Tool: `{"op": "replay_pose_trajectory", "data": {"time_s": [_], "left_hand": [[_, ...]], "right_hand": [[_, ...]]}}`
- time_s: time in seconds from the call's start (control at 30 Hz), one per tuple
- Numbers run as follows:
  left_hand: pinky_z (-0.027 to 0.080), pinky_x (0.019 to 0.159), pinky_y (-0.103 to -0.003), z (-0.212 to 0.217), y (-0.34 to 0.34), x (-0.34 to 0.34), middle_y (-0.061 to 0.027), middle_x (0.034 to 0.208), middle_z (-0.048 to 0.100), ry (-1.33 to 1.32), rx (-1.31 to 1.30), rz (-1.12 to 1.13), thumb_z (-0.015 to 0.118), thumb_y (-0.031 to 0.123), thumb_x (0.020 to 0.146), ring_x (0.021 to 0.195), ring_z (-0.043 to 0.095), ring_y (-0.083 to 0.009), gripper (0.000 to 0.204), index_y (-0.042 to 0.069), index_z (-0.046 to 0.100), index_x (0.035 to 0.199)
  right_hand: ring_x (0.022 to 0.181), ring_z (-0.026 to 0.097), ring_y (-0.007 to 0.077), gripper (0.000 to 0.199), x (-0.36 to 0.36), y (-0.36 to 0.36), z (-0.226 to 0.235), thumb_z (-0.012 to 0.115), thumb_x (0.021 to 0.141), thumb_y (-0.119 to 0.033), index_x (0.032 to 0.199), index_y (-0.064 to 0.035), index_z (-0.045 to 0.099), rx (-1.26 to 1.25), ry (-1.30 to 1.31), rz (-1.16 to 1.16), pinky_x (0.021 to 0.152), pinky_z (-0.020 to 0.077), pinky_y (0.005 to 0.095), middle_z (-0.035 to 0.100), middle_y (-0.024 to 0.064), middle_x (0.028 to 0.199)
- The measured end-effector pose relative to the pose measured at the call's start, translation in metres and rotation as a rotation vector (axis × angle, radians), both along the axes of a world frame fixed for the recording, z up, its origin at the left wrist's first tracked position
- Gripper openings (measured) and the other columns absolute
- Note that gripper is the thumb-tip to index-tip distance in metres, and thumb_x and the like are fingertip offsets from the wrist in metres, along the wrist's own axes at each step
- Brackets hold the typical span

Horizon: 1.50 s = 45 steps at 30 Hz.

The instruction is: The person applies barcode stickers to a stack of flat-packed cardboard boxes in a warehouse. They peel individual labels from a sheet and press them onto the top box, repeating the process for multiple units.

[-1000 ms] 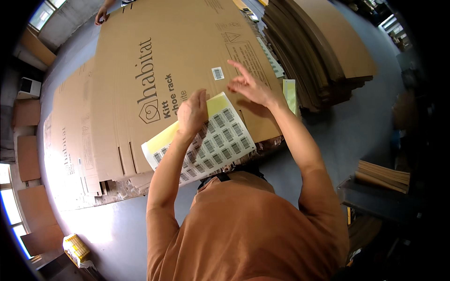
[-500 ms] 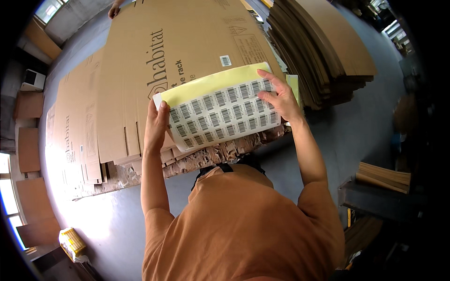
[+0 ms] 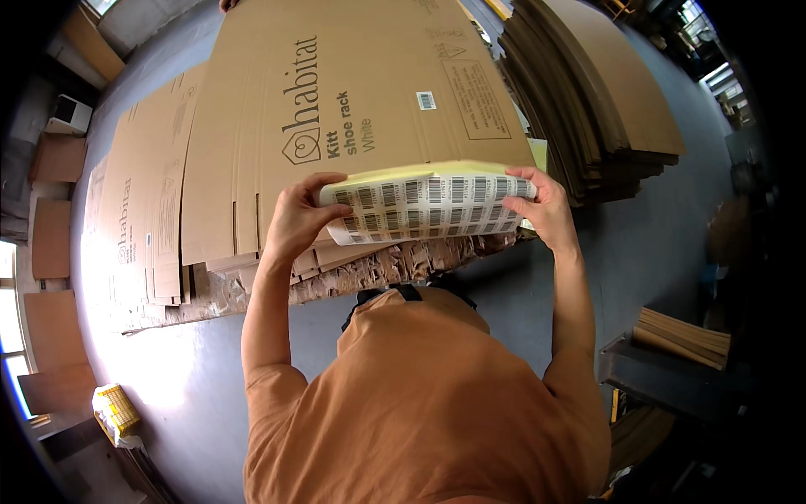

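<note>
A sheet of barcode labels (image 3: 428, 206) with a pale yellow upper strip is stretched between my two hands, bent along its top. My left hand (image 3: 302, 217) pinches its left end, thumb on the printed face and fingers behind the upper edge. At the other end my right hand (image 3: 544, 206) grips the upper right corner the same way. Just beyond the sheet lies a large flat brown cardboard carton (image 3: 378, 76) with dark print. One small white barcode label (image 3: 426, 101) is stuck on that carton.
Another stack of flat cartons (image 3: 159, 185) lies to the left. At the far right stands a tall pile of cardboard sheets (image 3: 621, 92). Cardboard strips (image 3: 682, 336) rest on a dark bench at the right. Another person's hand (image 3: 227, 5) shows at the top edge.
The sheet has been levelled and its yellow strip bent back, so less yellow shows. My left hand has shifted right and its grip moved to the sheet's upper edge.
</note>
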<state>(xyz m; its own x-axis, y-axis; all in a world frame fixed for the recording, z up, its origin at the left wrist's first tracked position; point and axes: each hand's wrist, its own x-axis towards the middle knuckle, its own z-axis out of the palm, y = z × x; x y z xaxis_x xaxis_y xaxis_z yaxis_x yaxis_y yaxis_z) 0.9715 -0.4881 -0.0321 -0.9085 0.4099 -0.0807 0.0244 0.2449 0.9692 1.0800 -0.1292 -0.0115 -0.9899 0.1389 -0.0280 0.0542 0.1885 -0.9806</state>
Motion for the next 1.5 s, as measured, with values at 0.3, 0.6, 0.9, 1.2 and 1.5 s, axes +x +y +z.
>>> {"op": "replay_pose_trajectory", "data": {"time_s": [0.3, 0.6, 0.9, 1.2, 1.5], "left_hand": [[0.050, 0.076, -0.029, -0.013, 0.028, 0.011, -0.0068, 0.102, 0.062, 0.269, -0.017, 0.071, 0.079, 0.014, 0.077, 0.087, 0.061, -0.0142, 0.020, 0.000, 0.073, 0.089], [0.047, 0.059, -0.036, -0.020, 0.082, 0.040, -0.0184, 0.068, 0.062, 0.205, -0.079, -0.087, 0.056, 0.023, 0.097, 0.058, 0.057, -0.0286, 0.027, -0.002, 0.060, 0.088], [0.044, 0.058, -0.041, -0.020, 0.075, 0.045, -0.0236, 0.064, 0.054, 0.085, -0.157, 0.084, 0.051, 0.026, 0.098, 0.056, 0.048, -0.0365, 0.037, -0.004, 0.056, 0.079], [0.046, 0.051, -0.040, -0.052, 0.056, 0.066, -0.0146, 0.063, 0.057, 0.563, -0.325, 0.090, 0.060, 0.021, 0.094, 0.057, 0.059, -0.0328, 0.023, 0.005, 0.055, 0.077], [0.035, 0.099, -0.046, -0.053, 0.048, 0.055, -0.0140, 0.126, 0.053, 0.872, -0.367, -0.065, 0.063, 0.016, 0.088, 0.122, 0.047, -0.0325, 0.015, 0.001, 0.060, 0.091]], "right_hand": [[0.074, 0.058, 0.0067, 0.021, 0.060, 0.023, -0.017, 0.074, 0.082, -0.008, 0.096, 0.0046, 0.064, 0.135, -0.269, -0.049, 0.067, 0.0483, 0.0231, 0.065, 0.0018, 0.080], [0.092, 0.061, 0.0285, 0.033, 0.015, -0.063, 0.011, 0.073, 0.080, -0.014, 0.110, -0.0022, 0.064, 0.755, 0.294, 0.029, 0.082, 0.0493, 0.0361, 0.061, 0.0111, 0.101], [0.077, 0.057, 0.0241, 0.011, -0.023, -0.115, -0.012, 0.071, 0.073, -0.003, 0.073, -0.0030, 0.059, 0.939, 0.660, 0.135, 0.071, 0.0470, 0.0366, 0.055, 0.0055, 0.081], [0.089, 0.059, 0.0117, 0.020, -0.072, -0.102, -0.036, 0.068, 0.085, -0.016, 0.087, 0.0042, 0.069, -0.020, 0.025, -0.105, 0.076, 0.0458, 0.0260, 0.062, 0.0061, 0.102], [0.112, 0.047, 0.0287, 0.022, -0.086, -0.133, -0.089, 0.068, 0.082, -0.028, 0.080, -0.0064, 0.071, 0.553, 0.000, -0.119, 0.096, 0.0294, 0.0454, 0.061, 0.0058, 0.109]]}}
